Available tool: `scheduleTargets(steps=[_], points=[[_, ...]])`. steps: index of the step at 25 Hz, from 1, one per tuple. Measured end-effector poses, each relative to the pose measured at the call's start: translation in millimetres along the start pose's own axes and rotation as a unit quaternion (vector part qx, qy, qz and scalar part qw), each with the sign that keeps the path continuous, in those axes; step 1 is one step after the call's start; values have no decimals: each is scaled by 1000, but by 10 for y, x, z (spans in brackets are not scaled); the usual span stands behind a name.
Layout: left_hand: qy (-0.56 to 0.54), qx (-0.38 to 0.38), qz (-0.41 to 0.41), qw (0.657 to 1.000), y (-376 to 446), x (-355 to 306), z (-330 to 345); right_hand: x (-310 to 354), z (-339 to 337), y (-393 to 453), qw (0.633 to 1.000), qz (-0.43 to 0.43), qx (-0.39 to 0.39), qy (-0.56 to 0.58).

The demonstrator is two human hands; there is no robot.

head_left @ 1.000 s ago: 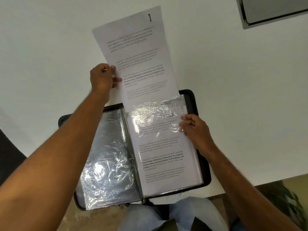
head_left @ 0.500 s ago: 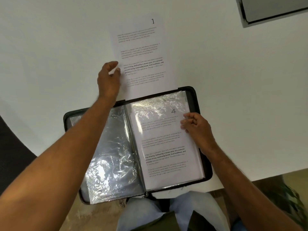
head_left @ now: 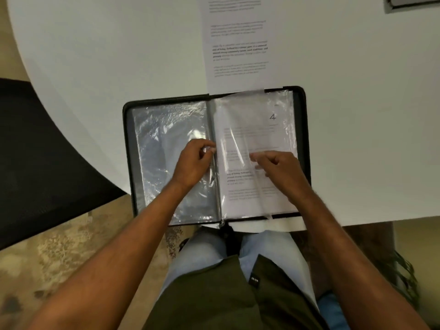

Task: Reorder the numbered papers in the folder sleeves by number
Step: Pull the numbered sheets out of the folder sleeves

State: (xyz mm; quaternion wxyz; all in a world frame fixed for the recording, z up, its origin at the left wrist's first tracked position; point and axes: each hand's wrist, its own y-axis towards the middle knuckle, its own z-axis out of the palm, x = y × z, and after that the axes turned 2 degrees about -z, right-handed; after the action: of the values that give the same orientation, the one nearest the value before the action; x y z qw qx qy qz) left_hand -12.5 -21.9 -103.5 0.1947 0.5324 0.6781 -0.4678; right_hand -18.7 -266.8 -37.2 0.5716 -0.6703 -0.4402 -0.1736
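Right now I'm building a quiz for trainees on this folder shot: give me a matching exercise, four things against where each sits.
Things:
1. loose paper
2. paper marked 4
3. left hand
4. right hand

Places:
A. on the right-hand sleeve page
B. flat on the white table beyond the folder
C. at the folder's spine
D. inside the right-hand sleeve

Pairs: 1-B, 2-D, 3-C, 4-A
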Motion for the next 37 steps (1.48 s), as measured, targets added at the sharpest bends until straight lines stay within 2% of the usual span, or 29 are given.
scheduleTargets(steps=[5, 9, 13, 18, 21, 24, 27, 29, 32, 34, 37], points=[[-101, 48, -103, 988, -325, 152, -287, 268, 614, -143, 994, -80, 48, 56], [-243, 44, -198, 948, -526, 283, -583, 369, 1188, -130, 986, -65, 88, 125], [-293, 66, -224, 927, -677, 519, -787, 415, 1649, -108, 985, -71, 120, 103], [-306, 21, -248, 919, -835, 751, -912, 351, 2025, -61, 987, -80, 138, 21], [-275, -35, -275, 920, -863, 830, -937, 244, 2153, -38, 985, -77, 148, -41], [-169, -87, -260, 947, -869, 995, -920, 148, 2200, -39, 976, -103, 158, -107], [-102, -119, -274, 949, -852, 1082, -890, 81, 2094, -19, 972, -143, 148, -117], [-50, -140, -270, 951, -841, 1058, -878, 20, 1911, 11, 971, -175, 107, -121], [30, -158, -257, 953, -836, 1056, -827, -153, 1502, 116, 964, -214, -8, -158], [60, -173, -252, 950, -841, 1057, -797, -302, 1183, 214, 957, -211, -75, -186], [90, -192, -223, 951, -850, 986, -733, -493, 716, 337, 956, -176, -118, -205]])
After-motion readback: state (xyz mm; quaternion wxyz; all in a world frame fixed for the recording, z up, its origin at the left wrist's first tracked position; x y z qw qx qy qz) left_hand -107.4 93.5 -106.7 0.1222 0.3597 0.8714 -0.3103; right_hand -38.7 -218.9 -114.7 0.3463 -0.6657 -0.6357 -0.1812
